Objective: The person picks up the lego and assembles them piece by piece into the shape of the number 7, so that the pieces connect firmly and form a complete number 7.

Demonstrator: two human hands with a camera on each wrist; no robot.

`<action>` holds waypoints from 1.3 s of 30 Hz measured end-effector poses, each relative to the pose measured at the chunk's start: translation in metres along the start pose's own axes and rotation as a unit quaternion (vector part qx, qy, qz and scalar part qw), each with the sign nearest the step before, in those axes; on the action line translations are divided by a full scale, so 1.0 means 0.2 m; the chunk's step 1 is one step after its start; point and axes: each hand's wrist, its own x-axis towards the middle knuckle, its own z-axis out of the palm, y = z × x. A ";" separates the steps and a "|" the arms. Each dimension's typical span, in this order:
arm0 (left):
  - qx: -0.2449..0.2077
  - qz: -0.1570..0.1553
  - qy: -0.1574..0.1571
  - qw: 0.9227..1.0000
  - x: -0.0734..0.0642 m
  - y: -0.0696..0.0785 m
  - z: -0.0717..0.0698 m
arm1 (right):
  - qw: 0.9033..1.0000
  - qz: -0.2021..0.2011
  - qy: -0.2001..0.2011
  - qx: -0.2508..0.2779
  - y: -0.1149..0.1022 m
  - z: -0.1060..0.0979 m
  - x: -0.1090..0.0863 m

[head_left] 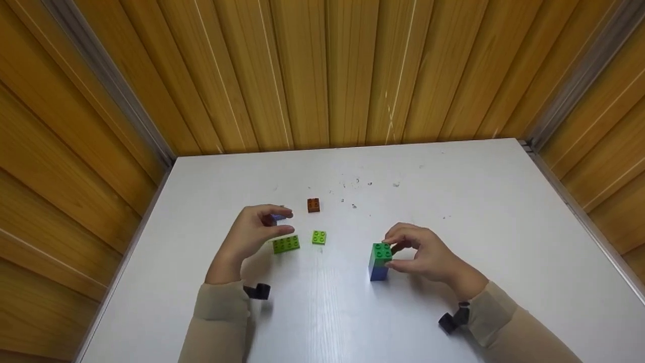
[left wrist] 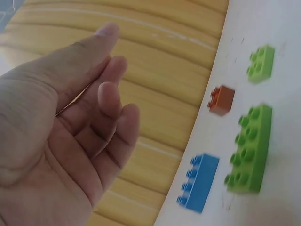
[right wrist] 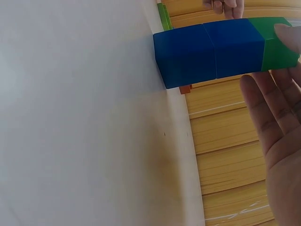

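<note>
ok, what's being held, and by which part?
The right hand pinches the toy-brick tower by its green top brick, above the blue; the left hand holds nothing.

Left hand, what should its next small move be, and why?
Probably reach for the small lime brick: the left hand is empty, and that brick lies loose nearby with four studs, matching the green brick that the right hand holds atop the blue blocks.
</note>
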 end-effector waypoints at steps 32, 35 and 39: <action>0.081 -0.158 -0.042 0.983 0.02 -0.23 0.00 | 1.000 -0.001 0.001 0.008 0.01 0.00 -0.01; 0.085 -0.163 -0.045 0.982 0.02 -0.24 0.01 | 1.000 -0.005 0.001 0.007 0.01 0.00 0.00; 0.098 -0.157 -0.055 0.981 0.01 -0.25 0.02 | 1.000 -0.005 0.000 0.009 0.01 0.00 0.00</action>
